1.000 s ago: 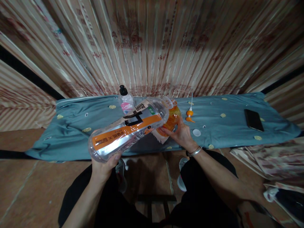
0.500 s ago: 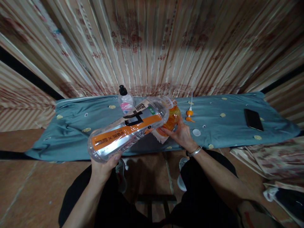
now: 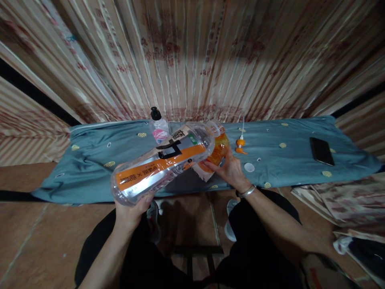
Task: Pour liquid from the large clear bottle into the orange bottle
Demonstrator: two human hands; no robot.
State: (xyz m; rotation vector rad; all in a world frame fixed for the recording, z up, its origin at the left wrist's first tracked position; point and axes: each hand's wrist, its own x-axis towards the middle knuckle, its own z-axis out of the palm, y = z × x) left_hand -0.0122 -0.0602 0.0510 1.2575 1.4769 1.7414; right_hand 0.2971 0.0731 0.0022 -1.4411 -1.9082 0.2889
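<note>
As our left hand (image 3: 130, 214) supports a large clear bottle (image 3: 164, 160) near its base, thumb along the side and most fingers hidden, our right hand (image 3: 231, 170) curls around an orange bottle (image 3: 221, 146), thumb and fingers pressed to its wall, in the head camera's view. To the left of the orange bottle, the large clear bottle lies tilted in our grasp, its mouth end toward it; the two necks overlap in our sight, though whether they touch we cannot tell. Nor can we tell how much the large one holds, or whether the amber tint in the other is liquid or plastic. Beyond and left of the orange bottle, a small bottle (image 3: 159, 130) with a black cap stands on a teal cloth (image 3: 285, 160); to its right lie an orange pump head (image 3: 240, 142), a white disc (image 3: 249, 167) and, well apart, a dark phone (image 3: 321, 151). We make out an "×" between dark Chinese characters on the large bottle's silver-and-orange label (image 3: 162, 164); the characters themselves, the small bottle's pink print and the red lettering on the curtain (image 3: 192, 60) behind are too soft for us to read.
</note>
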